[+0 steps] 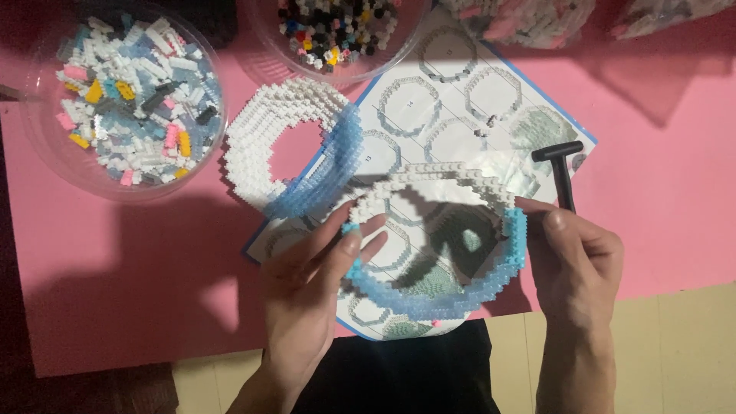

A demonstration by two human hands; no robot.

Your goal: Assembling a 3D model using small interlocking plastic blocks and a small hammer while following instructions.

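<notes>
You hold a thin ring of tiny plastic building bricks, white along its upper arc and translucent blue along its lower arc (437,238), between both hands, lifted above the printed instruction sheet with octagon-ring diagrams (460,84). Your left hand (314,276) has its fingers loosely spread, with the fingertips (351,244) pressed to the ring's left edge where white meets blue. Your right hand (575,261) is curled more tightly, thumb and fingers pinching the ring's right edge. The ring therefore spans the gap between your hands, touching both.

Beyond your left hand, a thicker stacked brick ring in white with a blue side (295,146) lies partly on the sheet and partly on the pink tabletop (115,261). A black T-shaped tool (561,165) rests just above your right hand. A clear bowl of mixed pale bricks (126,96) sits far left, and a second clear bowl of darker bricks (337,34) stands at the top.
</notes>
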